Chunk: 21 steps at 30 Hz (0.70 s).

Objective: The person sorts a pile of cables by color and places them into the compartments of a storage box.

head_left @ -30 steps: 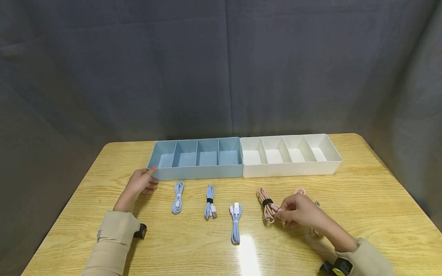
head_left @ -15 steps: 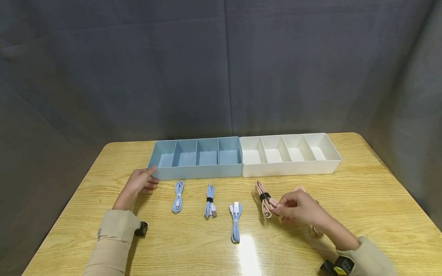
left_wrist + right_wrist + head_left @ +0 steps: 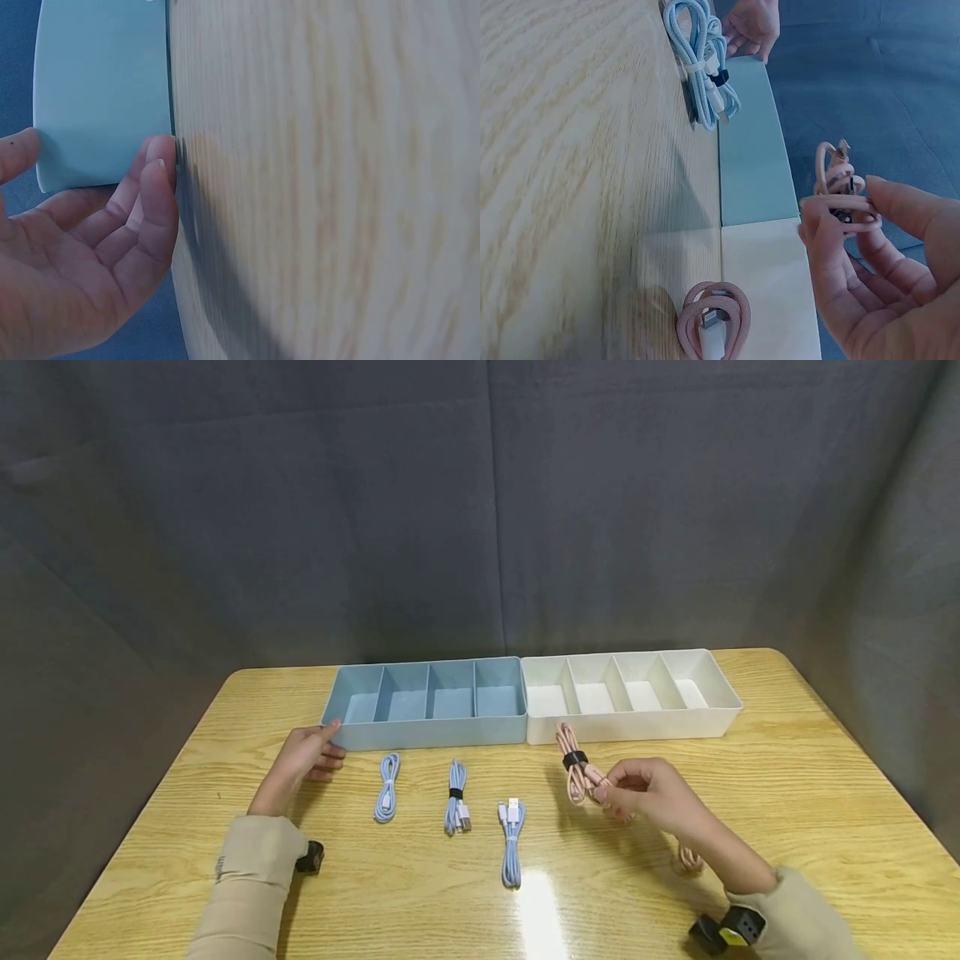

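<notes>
My right hand pinches a coiled pink charging cable with a black strap, raised above the table in front of the white divided box. In the right wrist view the held cable sits between thumb and fingers. At the left front corner of the blue divided box, my left hand grips with its thumb on the rim and fingers against the wall. In the left wrist view those fingertips lie low by the table. Blue charging cables lie between the hands.
Part of another pink cable shows beneath the right forearm. A coiled pink cable lies before the white box in the right wrist view. The boxes stand end to end on the wooden table, before a dark grey curtain.
My right hand has lifted the strapped pink cable off the table and moved it slightly toward the white box. The left hand stays at the blue box's corner.
</notes>
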Available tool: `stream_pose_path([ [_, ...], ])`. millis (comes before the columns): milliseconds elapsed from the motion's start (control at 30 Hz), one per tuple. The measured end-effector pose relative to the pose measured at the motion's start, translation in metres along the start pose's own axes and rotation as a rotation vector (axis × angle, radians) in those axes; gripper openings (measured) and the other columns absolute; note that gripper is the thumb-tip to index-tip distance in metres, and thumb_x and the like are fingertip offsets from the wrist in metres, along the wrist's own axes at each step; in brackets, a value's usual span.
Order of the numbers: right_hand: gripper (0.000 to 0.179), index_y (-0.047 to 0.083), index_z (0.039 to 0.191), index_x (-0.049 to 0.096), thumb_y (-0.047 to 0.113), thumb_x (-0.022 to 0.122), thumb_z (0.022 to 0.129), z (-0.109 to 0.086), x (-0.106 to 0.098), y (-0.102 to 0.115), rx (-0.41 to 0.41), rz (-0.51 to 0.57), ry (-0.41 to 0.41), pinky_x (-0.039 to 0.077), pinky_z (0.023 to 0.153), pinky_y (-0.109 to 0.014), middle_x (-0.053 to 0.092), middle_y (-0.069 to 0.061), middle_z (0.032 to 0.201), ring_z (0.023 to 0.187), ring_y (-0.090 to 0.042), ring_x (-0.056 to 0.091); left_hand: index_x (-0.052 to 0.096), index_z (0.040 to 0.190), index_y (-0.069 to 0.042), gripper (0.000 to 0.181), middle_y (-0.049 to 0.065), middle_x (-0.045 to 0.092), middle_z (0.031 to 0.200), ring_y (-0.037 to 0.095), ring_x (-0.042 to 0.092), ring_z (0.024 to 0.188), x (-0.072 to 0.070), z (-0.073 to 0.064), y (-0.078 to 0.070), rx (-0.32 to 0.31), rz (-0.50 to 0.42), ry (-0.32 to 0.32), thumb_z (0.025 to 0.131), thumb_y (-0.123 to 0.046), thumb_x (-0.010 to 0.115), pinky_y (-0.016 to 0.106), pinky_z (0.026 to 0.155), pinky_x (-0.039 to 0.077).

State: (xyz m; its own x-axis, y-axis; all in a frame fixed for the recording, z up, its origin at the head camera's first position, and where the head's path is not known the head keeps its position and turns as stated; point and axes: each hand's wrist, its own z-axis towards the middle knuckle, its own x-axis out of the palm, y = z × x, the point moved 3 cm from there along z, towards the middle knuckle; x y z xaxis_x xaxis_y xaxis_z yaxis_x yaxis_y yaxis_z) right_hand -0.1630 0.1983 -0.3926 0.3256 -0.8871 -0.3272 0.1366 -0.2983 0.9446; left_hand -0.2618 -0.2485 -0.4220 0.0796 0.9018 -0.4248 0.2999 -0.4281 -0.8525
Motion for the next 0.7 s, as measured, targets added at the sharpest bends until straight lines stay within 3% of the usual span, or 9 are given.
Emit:
stream_pose_path([
  [267, 0.018, -0.011, 0.084, 0.058, 0.007, 0.063, 0.085, 0.009, -0.005, 0.000, 0.046, 0.038, -0.067, 0.051, 0.050, -0.038, 0.064, -0.017, 0.072, 0.057, -0.024, 0.061, 0.042, 0.122, 0.016, 0.063, 0.009, 0.062, 0.081, 0.011, 0.060, 0.065, -0.001, -0.003, -0.002, 0.016, -0.006, 0.007, 0.096, -0.041, 0.038, 0.030, 0.059, 0.052],
  [700, 0.018, -0.012, 0.087, 0.059, 0.006, 0.062, 0.086, 0.027, -0.014, 0.005, 0.003, 0.016, -0.145, 0.053, 0.062, -0.034, 0.065, -0.017, 0.077, 0.068, -0.022, 0.064, 0.043, 0.123, 0.013, 0.061, 0.009, 0.061, 0.082, 0.011, 0.060, 0.065, 0.000, 0.000, 0.000, -0.013, -0.002, -0.011, 0.096, -0.042, 0.038, 0.030, 0.059, 0.052],
])
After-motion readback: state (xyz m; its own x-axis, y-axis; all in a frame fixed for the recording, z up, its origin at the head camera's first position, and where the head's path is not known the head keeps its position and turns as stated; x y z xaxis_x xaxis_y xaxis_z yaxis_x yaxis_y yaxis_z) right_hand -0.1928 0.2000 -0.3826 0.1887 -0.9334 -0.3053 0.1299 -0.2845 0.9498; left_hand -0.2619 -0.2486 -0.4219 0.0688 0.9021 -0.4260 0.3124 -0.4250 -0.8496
